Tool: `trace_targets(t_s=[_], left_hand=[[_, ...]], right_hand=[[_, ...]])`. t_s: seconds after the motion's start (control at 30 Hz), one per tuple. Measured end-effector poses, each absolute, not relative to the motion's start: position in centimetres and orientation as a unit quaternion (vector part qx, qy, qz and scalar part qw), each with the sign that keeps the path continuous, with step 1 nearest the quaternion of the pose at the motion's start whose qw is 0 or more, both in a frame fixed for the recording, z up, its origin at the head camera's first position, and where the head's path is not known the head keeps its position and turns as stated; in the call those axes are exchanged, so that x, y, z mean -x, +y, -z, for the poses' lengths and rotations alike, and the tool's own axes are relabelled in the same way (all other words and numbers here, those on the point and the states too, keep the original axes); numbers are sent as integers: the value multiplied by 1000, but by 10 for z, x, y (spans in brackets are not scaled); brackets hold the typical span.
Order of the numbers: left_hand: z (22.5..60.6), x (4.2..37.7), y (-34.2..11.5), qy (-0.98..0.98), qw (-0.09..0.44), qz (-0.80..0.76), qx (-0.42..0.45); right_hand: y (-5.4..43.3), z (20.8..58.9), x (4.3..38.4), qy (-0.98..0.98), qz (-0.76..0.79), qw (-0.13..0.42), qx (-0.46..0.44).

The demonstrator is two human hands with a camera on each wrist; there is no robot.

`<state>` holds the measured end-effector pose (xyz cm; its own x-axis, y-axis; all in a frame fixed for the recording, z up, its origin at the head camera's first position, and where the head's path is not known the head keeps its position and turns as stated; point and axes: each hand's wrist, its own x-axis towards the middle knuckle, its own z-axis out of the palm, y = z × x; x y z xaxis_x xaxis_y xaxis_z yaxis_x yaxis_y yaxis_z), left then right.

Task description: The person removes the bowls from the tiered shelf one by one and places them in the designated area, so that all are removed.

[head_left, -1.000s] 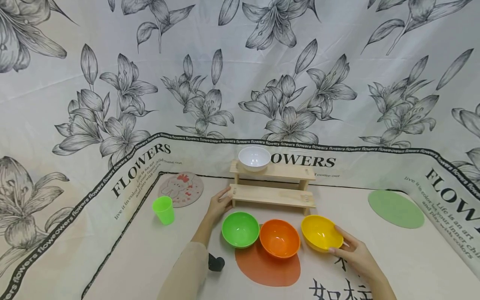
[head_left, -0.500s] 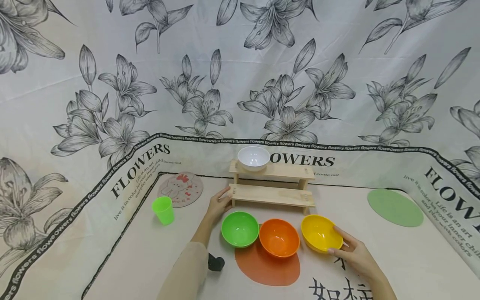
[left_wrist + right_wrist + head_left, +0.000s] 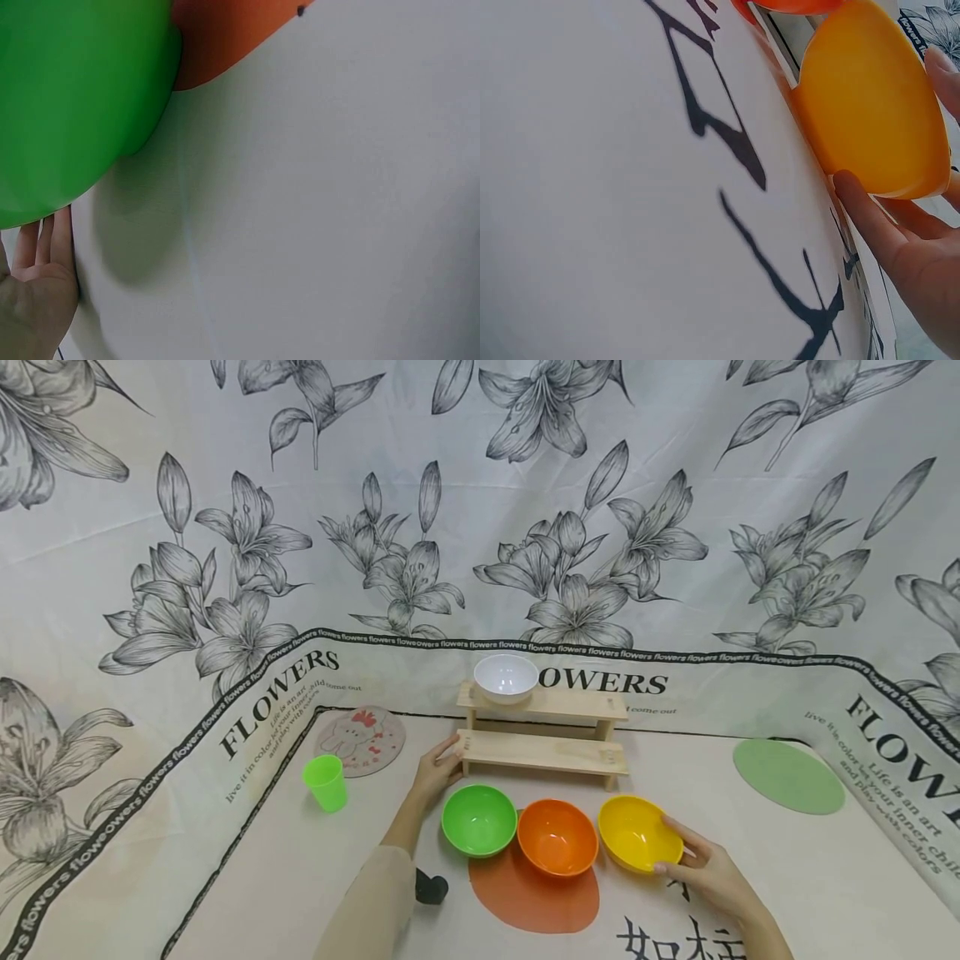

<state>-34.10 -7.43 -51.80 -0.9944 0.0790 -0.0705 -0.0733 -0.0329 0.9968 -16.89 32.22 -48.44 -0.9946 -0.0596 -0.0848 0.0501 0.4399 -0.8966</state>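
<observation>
My right hand (image 3: 708, 872) grips the right side of a yellow bowl (image 3: 637, 831), thumb at the near side and fingers around the far side. In the right wrist view the yellow bowl (image 3: 870, 105) is seen from its outer wall, with fingers along it. My left hand (image 3: 437, 770) touches the left end of a two-tier wooden stand (image 3: 543, 752). Its fingers (image 3: 62, 236) look straight in the left wrist view, their tips hidden behind a green bowl (image 3: 75, 90). An orange bowl (image 3: 557, 839) sits between the green bowl (image 3: 478, 818) and the yellow one.
On the stand's upper shelf is a white bowl (image 3: 506, 678). A green cup (image 3: 326, 782) stands at left, near a round rabbit-patterned mat (image 3: 362, 743). A green oval mat (image 3: 787, 777) lies at right. Patterned cloth (image 3: 480, 527) rises behind the table.
The yellow bowl, with my right hand on it, has shifted slightly left towards the orange bowl. My left hand has stayed at the stand.
</observation>
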Motion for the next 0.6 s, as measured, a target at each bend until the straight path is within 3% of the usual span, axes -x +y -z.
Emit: trace_targets(t_s=[0.6], left_hand=[[520,343,-76,686,55,-725,-12]], right_hand=[[320,484,167,840,541,38,16]])
